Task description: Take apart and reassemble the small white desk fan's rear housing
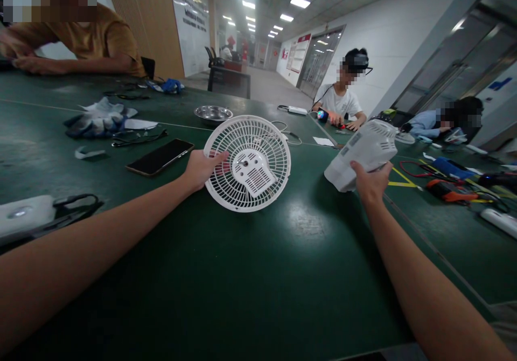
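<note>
forearm (92, 248), grille (253, 171) in left hand (201, 169)

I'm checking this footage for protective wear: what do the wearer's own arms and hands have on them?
The left hand and right hand are both ungloved. No sleeve, watch, strap or cable shows on either wrist or forearm. Some fingers are hidden, so rings can't be ruled out.
</note>
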`<act>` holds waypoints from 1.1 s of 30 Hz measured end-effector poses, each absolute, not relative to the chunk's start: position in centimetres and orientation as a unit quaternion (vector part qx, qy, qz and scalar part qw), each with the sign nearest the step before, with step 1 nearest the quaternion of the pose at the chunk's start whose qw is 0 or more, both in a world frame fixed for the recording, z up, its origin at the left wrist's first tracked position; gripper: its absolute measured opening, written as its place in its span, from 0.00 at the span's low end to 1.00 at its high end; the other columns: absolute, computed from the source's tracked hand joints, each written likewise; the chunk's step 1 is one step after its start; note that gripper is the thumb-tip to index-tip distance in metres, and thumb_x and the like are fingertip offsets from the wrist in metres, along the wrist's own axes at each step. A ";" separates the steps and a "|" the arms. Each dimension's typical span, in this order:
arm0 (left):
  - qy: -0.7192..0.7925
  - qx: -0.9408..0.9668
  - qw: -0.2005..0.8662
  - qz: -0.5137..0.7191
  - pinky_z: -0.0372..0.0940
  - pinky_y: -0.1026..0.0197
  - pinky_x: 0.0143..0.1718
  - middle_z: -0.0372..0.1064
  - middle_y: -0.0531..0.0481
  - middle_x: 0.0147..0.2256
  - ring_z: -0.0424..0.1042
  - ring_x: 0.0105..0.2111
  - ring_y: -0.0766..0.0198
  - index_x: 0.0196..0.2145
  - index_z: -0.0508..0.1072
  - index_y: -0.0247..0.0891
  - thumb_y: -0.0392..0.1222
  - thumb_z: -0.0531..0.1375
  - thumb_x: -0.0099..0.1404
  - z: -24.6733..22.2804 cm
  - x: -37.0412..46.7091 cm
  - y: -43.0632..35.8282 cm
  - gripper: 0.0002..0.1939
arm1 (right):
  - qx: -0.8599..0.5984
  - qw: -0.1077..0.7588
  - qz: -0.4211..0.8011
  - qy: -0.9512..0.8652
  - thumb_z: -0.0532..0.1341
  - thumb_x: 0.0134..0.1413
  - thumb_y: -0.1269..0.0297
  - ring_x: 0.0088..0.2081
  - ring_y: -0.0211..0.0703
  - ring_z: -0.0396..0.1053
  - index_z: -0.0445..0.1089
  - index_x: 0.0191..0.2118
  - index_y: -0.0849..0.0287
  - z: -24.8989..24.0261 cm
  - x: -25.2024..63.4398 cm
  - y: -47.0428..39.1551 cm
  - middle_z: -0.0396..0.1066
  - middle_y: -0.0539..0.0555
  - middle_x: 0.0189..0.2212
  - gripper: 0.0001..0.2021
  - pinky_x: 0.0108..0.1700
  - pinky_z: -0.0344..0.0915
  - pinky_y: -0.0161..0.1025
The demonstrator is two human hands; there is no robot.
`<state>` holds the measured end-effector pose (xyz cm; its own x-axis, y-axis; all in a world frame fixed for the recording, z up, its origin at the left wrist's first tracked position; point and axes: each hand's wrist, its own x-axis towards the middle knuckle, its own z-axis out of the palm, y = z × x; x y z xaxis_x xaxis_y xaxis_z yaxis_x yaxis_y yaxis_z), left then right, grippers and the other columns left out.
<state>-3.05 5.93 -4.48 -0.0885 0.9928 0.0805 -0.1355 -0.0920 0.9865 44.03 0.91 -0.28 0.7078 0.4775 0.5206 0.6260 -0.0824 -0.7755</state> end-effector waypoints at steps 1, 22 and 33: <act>0.460 0.463 0.492 0.576 0.79 0.53 0.35 0.81 0.40 0.34 0.81 0.30 0.55 0.36 0.80 0.32 0.39 0.73 0.60 -4.5 -3.1 6.0 0.10 | -0.731 0.563 -0.060 -0.380 0.74 0.41 0.52 0.55 0.61 0.75 0.61 0.55 0.54 -0.4 44.2 0.9 0.76 0.64 0.55 0.35 0.58 0.68 0.55; 0.461 0.462 0.496 0.573 0.79 0.52 0.35 0.81 0.40 0.34 0.82 0.31 0.55 0.38 0.81 0.31 0.38 0.72 0.61 -3.9 -2.8 5.4 0.09 | -0.591 0.604 -0.198 -0.497 0.69 0.50 0.55 0.67 0.57 0.62 0.52 0.66 0.61 1.2 43.1 -0.2 0.61 0.73 0.66 0.41 0.69 0.59 0.51; 0.467 0.459 0.498 0.569 0.79 0.53 0.35 0.81 0.39 0.35 0.81 0.31 0.56 0.38 0.81 0.32 0.39 0.72 0.61 -4.2 -3.0 5.7 0.09 | -0.656 0.472 0.020 -0.589 0.71 0.43 0.42 0.49 0.59 0.74 0.66 0.57 0.60 -2.2 34.5 -0.4 0.76 0.63 0.50 0.39 0.54 0.70 0.56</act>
